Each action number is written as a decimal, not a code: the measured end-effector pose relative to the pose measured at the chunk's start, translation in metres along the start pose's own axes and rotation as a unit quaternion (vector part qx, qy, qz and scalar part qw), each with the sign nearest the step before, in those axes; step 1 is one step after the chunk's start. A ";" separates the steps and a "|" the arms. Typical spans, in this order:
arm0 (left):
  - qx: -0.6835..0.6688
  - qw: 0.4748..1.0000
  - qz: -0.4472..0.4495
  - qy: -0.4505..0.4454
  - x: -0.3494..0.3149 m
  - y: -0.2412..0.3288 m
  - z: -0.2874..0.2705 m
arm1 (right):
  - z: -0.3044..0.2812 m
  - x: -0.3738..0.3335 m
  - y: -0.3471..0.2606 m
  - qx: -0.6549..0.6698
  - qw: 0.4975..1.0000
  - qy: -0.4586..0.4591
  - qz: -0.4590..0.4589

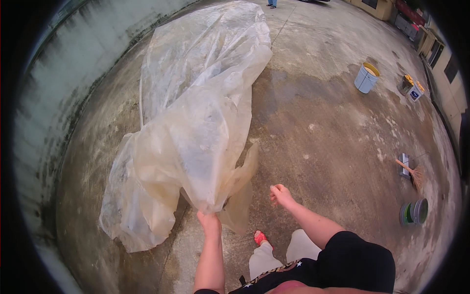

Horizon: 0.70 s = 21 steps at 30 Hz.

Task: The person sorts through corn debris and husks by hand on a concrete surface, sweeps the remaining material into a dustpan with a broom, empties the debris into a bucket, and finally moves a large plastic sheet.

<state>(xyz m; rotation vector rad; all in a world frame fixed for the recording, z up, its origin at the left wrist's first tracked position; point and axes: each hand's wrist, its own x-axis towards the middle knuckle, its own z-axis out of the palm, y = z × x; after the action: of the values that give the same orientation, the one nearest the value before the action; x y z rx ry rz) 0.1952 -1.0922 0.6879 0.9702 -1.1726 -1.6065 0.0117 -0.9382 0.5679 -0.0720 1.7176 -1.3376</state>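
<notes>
A large sheet of clear, slightly yellowed plastic (196,132) stretches from in front of me far across the concrete ground, crumpled and folded over itself. My left hand (209,223) is closed on its near edge, where the film gathers to a point. To the right, my right hand (281,195) hovers in the air away from the plastic, its fingers loosely curled and a little apart with nothing in them. One bunched part of the sheet lies on the ground at the left, and a loose flap hangs just right of my left hand.
A stained wall (73,63) runs along the left. On the right stand a grey-blue bucket (366,80), a small tub (415,92) with yellow items beside it, a broom (414,172) by a dustpan (404,165), and a green-grey pail (414,212). A person's feet (272,6) show at the far edge.
</notes>
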 end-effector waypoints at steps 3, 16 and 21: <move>-0.106 0.989 -0.063 -0.078 -0.031 0.020 0.021 | -0.058 0.000 0.091 -0.056 0.982 0.023 0.178; 0.240 0.967 -0.069 -0.055 -0.227 0.127 -0.053 | -0.061 -0.066 0.100 -0.404 0.844 -0.108 -0.337; 0.267 0.956 -0.088 -0.084 -0.221 0.114 -0.065 | -0.018 -0.123 0.172 -0.458 0.821 -0.240 -0.242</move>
<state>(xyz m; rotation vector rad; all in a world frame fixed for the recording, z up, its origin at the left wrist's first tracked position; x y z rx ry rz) 0.3439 -0.9163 0.8011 1.3274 -1.7337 -1.5624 0.1495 -0.7878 0.5075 -1.3542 1.7813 -0.5852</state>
